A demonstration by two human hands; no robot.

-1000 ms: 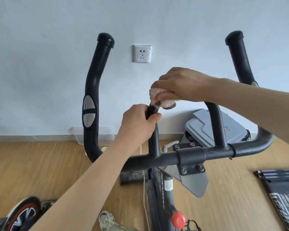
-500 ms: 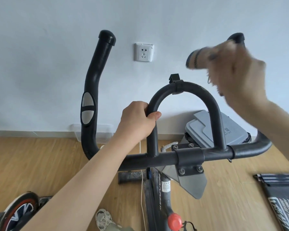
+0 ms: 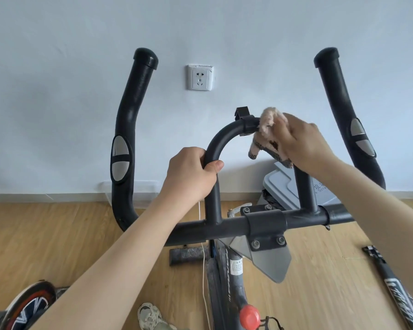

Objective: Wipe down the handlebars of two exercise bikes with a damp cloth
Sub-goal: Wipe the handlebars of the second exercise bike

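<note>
A black exercise bike handlebar fills the view, with a left horn (image 3: 129, 129), a right horn (image 3: 341, 110) and a centre loop (image 3: 227, 134) rising from the crossbar (image 3: 224, 226). My left hand (image 3: 191, 173) is wrapped around the loop's left upright. My right hand (image 3: 301, 141) presses a beige patterned cloth (image 3: 267, 129) onto the top right of the loop, beside a small black clip (image 3: 242, 113). The hand and cloth hide the loop's right curve.
A wall socket (image 3: 200, 78) sits on the pale wall behind. On the wooden floor are a grey lidded bin (image 3: 281, 184), a clear box (image 3: 148, 189), a wheel (image 3: 26, 308) at lower left, a shoe (image 3: 150, 316) and a black frame (image 3: 396, 287) at right. A red knob (image 3: 249, 315) is on the bike stem.
My right hand lifted the cloth off the loop's top, swung it up to the right, then came back down onto the loop's top right. My left hand kept its grip.
</note>
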